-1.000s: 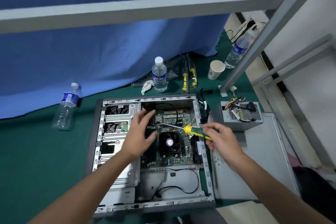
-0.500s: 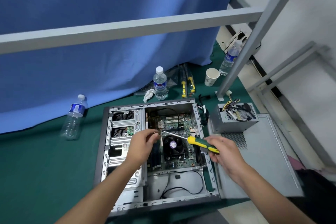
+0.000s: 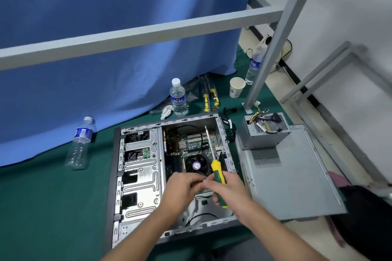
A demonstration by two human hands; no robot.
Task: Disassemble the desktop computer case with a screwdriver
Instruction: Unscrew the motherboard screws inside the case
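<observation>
The open desktop case [image 3: 117, 176] lies flat on a green mat, with its drive cage [image 3: 142, 167] on the left and the motherboard [image 3: 188, 144] and CPU fan [image 3: 196, 165] on the right. My right hand [image 3: 232, 193] grips the green-and-yellow handle of the screwdriver [image 3: 217, 172] above the case's near end. The shaft points away over the motherboard, lifted off it. My left hand [image 3: 181, 188] has its fingers curled, and the tips meet my right hand's fingers. What lies between those fingertips is hidden.
A removed power supply [image 3: 263, 133] sits on the detached side panel [image 3: 297, 180] to the right. Water bottles [image 3: 178, 99] [image 3: 79, 144] [image 3: 254, 65], a paper cup [image 3: 236, 87] and spare screwdrivers [image 3: 210, 97] lie beyond the case. A grey frame bar [image 3: 148, 29] crosses overhead.
The screwdriver swung from lying across the motherboard to pointing away. Both hands pulled back toward me and came together; my left hand left the screwdriver tip.
</observation>
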